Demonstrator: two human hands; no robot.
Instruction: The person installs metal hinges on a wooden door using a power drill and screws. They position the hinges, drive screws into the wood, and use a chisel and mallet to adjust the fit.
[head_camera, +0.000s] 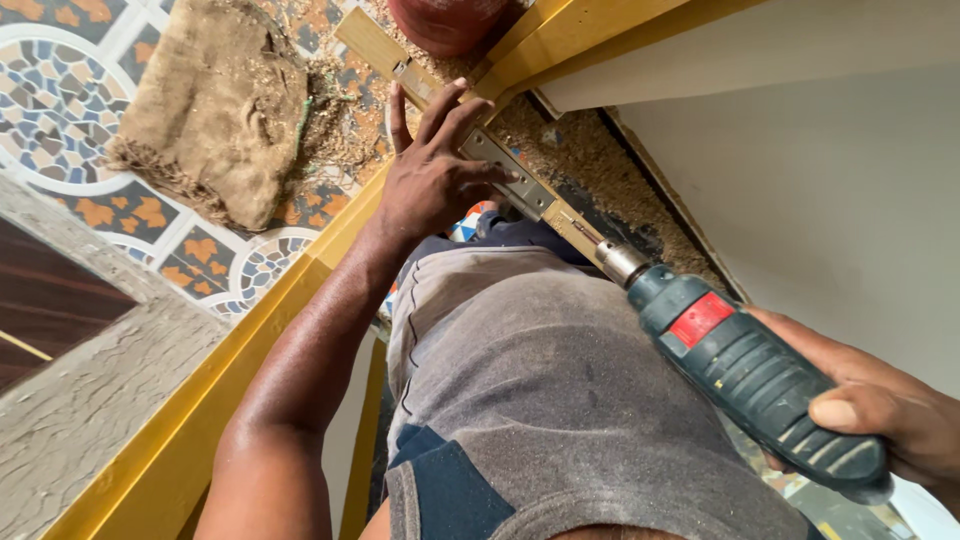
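Observation:
My left hand (432, 172) presses flat on a metal hinge plate (508, 172) that lies along a narrow yellow wooden edge (372, 40). My right hand (880, 405) grips a dark green power drill (750, 370) with a red label. The drill's silver chuck (621, 262) points at the lower end of the hinge, its bit touching the wood there. My grey-clad leg (520, 380) fills the middle below the hinge.
A yellow door frame (230, 350) runs diagonally at the left. A brown burlap sack (215, 105) lies on the patterned tiled floor (60, 100), with sawdust scattered around it. A white door panel (820, 170) fills the right. A red round object (445, 20) sits at the top.

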